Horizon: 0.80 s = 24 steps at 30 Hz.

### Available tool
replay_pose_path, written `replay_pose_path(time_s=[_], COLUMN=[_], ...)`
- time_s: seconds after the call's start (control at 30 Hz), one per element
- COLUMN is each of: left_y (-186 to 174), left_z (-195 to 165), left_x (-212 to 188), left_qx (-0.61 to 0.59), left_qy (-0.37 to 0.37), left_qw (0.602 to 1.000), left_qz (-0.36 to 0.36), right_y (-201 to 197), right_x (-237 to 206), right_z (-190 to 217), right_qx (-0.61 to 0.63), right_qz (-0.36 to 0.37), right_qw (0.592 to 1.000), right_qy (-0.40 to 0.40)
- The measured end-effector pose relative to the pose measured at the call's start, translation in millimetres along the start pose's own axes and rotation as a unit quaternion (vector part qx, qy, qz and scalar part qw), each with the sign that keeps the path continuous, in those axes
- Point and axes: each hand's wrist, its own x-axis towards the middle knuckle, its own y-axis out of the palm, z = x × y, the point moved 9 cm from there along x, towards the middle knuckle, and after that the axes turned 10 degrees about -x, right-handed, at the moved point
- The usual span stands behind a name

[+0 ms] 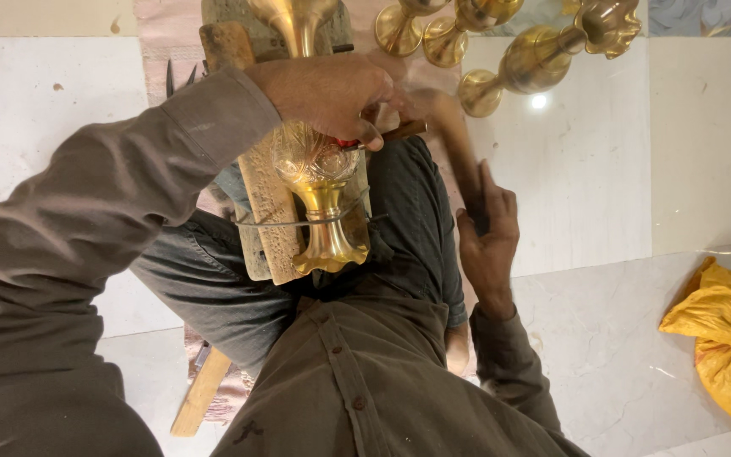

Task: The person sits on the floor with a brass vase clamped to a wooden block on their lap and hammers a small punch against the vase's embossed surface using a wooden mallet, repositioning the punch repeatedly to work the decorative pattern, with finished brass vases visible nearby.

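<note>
Floor point(594, 169): pale marble tiles — brass vases point(518, 68) lying about.
Left hand point(327, 89): fingers closed on chisel point(395, 131) over vase point(319, 186).
Right hand point(488, 233): gripping hammer point(458, 144) — blurred.

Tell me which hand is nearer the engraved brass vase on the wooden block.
Left. The left hand rests on the brass vase, while the right hand is off to its side, holding a blurred hammer handle.

L hand point(327, 91) on brass vase point(319, 182) w/ chisel point(395, 131) | R hand point(488, 241) grips blurred hammer point(454, 140)
</note>
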Motion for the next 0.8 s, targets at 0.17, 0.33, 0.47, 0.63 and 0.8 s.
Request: replay_pose_path(time_s=[0.17, 0.33, 0.47, 0.63, 0.8], left_y=[-3.4, -6.4, -16.4, -44.1, -63.8], left_z=[-4.9, 1.2, -26.5, -8.3, 37.3], left_x=[0.1, -4.6, -11.5, -34.2, -77.1], left_qx=[-0.004, -0.007, -0.020, -0.125, -0.237], left_qy=[0.027, -0.008, 0.121, 0.084, -0.020], left_qw=[1.000, 1.000, 0.991, 0.977, 0.940], left_qz=[-0.005, -0.007, -0.061, -0.151, -0.245], right_y=[6.5, -11.4, 2.5, 22.0, 46.4], right_x=[0.7, 1.9, 2.2, -7.6, -15.0], right_z=[-3.1, 0.6, 13.7, 9.0, 5.0], right_qx=[-0.022, 0.255, -0.155, 0.014, -0.050], right_qz=[0.034, -0.066, 0.042, 0.085, 0.160], right_qw=[0.999, 0.964, 0.987, 0.996, 0.985], right_qy=[0.005, 0.038, -0.012, 0.001, 0.029])
